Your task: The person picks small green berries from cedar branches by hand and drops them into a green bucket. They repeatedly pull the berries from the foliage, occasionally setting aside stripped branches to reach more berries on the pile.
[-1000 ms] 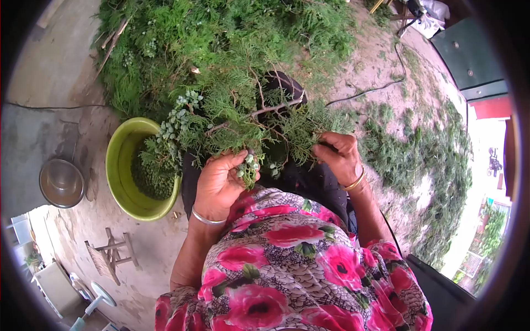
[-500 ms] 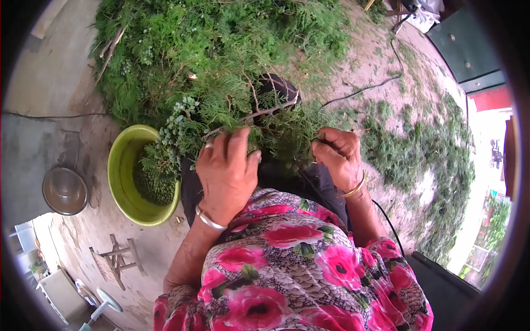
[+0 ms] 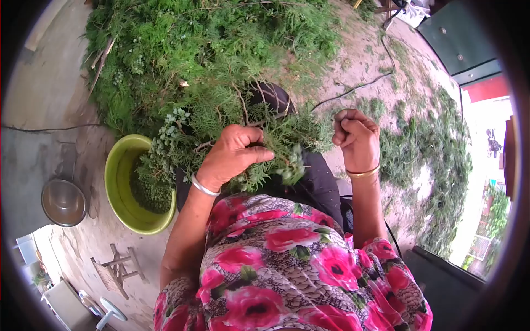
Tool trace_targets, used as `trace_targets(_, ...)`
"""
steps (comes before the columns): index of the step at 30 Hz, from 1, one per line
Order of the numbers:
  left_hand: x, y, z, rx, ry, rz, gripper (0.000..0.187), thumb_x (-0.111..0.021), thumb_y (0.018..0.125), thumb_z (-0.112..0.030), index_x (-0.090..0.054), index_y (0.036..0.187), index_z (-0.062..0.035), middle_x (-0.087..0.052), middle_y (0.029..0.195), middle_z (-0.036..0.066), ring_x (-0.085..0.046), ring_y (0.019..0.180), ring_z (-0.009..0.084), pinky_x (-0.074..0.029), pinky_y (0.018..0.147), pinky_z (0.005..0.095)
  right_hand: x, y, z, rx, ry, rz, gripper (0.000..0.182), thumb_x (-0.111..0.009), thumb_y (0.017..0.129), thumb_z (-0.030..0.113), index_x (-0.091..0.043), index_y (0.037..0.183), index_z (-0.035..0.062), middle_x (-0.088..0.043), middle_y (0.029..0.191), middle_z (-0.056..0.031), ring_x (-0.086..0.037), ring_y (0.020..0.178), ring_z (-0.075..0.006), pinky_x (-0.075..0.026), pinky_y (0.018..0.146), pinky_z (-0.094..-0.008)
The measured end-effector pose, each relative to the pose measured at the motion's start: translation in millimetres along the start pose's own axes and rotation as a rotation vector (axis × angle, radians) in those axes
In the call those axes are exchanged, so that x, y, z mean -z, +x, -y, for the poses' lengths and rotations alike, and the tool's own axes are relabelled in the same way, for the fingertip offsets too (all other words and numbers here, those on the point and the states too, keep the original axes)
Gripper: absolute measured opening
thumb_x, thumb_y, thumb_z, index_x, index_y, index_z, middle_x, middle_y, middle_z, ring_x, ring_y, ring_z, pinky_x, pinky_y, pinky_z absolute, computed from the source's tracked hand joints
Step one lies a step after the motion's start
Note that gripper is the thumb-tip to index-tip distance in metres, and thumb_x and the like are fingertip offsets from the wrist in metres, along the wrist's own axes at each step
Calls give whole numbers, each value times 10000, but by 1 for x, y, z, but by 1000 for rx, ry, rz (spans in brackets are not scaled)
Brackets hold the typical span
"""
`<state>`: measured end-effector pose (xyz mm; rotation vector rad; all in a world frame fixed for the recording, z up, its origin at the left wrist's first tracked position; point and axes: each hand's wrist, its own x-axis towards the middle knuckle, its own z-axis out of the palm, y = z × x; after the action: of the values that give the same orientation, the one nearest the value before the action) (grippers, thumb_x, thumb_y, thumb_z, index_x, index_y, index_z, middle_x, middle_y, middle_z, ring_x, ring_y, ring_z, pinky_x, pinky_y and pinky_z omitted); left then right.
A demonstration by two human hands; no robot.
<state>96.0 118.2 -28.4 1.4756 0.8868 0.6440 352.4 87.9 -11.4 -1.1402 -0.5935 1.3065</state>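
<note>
My left hand [image 3: 236, 154], wearing a silver bangle, is closed around part of a leafy evergreen branch [image 3: 259, 171] lying across my lap. Its thumb points right, toward a blurred cluster of pale green cones [image 3: 292, 167]. My right hand [image 3: 358, 140], with a gold-coloured bangle, is raised to the right of the branch, apart from it. Its fingers are curled in; what they hold, if anything, I cannot make out. More bluish-green cones [image 3: 175, 120] show on foliage left of my left hand, beside a yellow-green tub [image 3: 118, 204] with small green cones inside.
A large heap of evergreen cuttings [image 3: 210, 38] lies in front of me. Stripped foliage [image 3: 425, 160] spreads over the floor at right. A metal bowl [image 3: 64, 202] and a small folding stool [image 3: 117, 270] are at left. A black cable [image 3: 359, 88] crosses the floor.
My right hand has moved away from the branch, up and to the right. The left hand has turned, its thumb now pointing right. The view has shifted slightly.
</note>
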Motion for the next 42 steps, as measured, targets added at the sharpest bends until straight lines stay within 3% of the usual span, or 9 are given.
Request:
trace_targets(7, 0, -4, -5, 35, -257, -33, 86, -697, 733, 11, -656, 806, -4, -589, 719, -49, -499, 672, 41, -405, 626, 207, -1, -25, -13, -276, -108, 176, 235, -633, 851, 178, -610, 936, -40, -607, 775, -111, -555, 610, -131, -432, 472, -233)
trace_targets(9, 4, -5, 1, 36, -266, -18, 97, -699, 735, 5, -660, 823, -2, -600, 733, -42, -506, 679, 45, -408, 635, 204, -4, -29, -23, -103, -353, 359, 588, -721, 789, 456, -588, 1039, -60, -591, 777, -53, -505, 591, -95, -378, 491, -195)
trace_targets(12, 6, -2, 4, 94, -136, 53, 146, -696, 740, 1, -675, 884, 3, -646, 796, -17, -543, 720, 53, -435, 678, 210, -13, -25, -30, 46, -446, 568, 743, -772, 705, 523, -582, 1115, -67, -580, 866, -37, -524, 713, -98, -423, 586, -249)
trace_targets(20, -1, 0, 9, 61, -235, 55, 132, -689, 742, -27, -582, 666, -8, -464, 637, -70, -393, 606, 36, -325, 537, 238, -42, -28, -34, 82, -610, 516, 395, -825, 704, 217, -638, 960, -19, -580, 764, 13, -513, 691, -68, -422, 600, -242)
trace_targets(25, 0, -3, 10, 92, -224, 26, 85, -699, 740, -38, -634, 777, 3, -541, 692, -48, -445, 641, 35, -366, 581, 221, -33, -32, -40, -48, -385, 333, 130, -710, 756, 49, -632, 856, 19, -604, 748, 23, -514, 654, -34, -415, 576, -209)
trace_targets(27, -2, -2, 11, 105, -268, 19, 155, -703, 741, -45, -689, 885, 11, -634, 764, -30, -501, 680, 36, -406, 630, 199, -25, -32, -46, -20, -398, 323, 115, -696, 763, 44, -634, 856, 19, -605, 738, 22, -512, 640, -28, -406, 561, -201)
trace_targets(33, -8, 1, 0, 12, 1, 32, 235, -723, 723, -45, -517, 611, -31, -381, 608, -55, -341, 578, 45, -300, 498, 252, -22, -42, -40, -265, -305, 159, 89, -643, 794, 61, -650, 878, 32, -598, 681, 21, -489, 540, -33, -359, 487, -194)
trace_targets(36, -9, 2, 7, 27, 49, 67, 207, -728, 722, -47, -546, 626, -26, -429, 608, -59, -374, 581, 37, -318, 505, 234, -19, -41, -45, -265, -290, 136, 90, -607, 812, 66, -648, 886, 32, -593, 677, 24, -452, 498, -35, -344, 451, -197)
trace_targets(42, 2, -5, 7, 72, -218, -22, 217, -706, 736, -43, -525, 618, -23, -436, 600, -68, -379, 585, 31, -319, 518, 239, 31, -24, -54, -330, 267, 189, 144, -495, 809, 20, -578, 916, -29, -590, 686, -139, -467, 485, -106, -327, 410, -199)
